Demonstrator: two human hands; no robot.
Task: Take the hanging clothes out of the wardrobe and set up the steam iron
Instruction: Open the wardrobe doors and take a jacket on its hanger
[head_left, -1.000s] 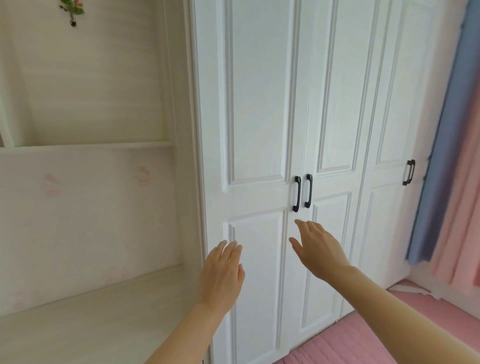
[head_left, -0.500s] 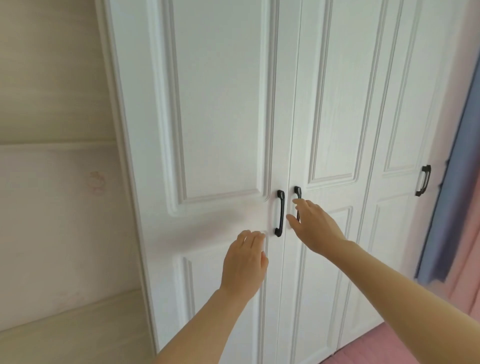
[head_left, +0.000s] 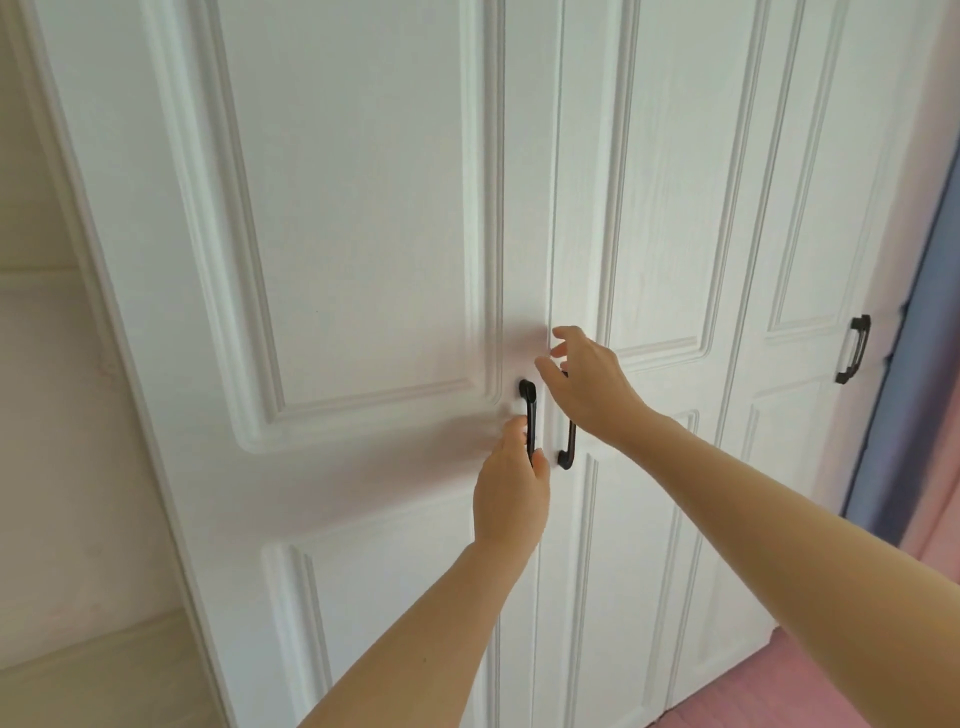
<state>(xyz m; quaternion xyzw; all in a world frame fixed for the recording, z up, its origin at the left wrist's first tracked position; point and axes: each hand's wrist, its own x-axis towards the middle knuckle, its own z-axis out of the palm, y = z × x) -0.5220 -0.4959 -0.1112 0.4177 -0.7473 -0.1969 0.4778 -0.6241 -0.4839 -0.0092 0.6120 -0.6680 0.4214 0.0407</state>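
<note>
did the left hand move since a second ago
Yes. The left hand rose and shifted right, from below the left door handle to gripping its lower part.

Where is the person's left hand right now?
In the head view, lower centre, the left hand grips the left door handle, just below-left of the right hand.

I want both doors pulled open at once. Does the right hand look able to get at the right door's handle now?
Probably yes. The right hand hovers open just in front of the right handle, at its upper end, with nothing between them. The left hand grips the left handle.
</note>
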